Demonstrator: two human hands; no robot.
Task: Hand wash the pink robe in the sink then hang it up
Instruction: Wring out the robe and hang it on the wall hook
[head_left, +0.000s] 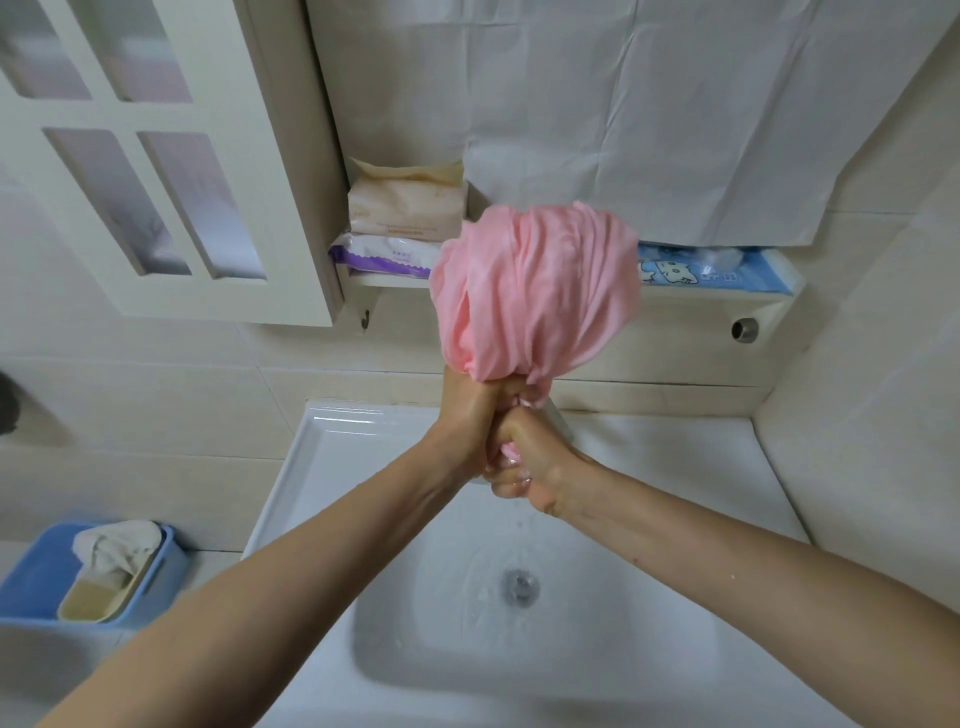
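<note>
The wet pink robe (535, 291) is bunched into a ball above the white sink (363, 519). My left hand (470, 410) grips the twisted cloth just under the ball. My right hand (524, 467) grips the same twist right below the left, with a bit of pink showing between its fingers. Both fists touch each other. Water drips down toward the drain (519, 586), and the basin is wet around it.
A white cabinet door (156, 156) stands at the upper left. A shelf (675, 296) behind the robe holds tissue packs (405, 208) and a blue pack (717, 270). A blue basket (31, 577) with a cloth sits left of the sink.
</note>
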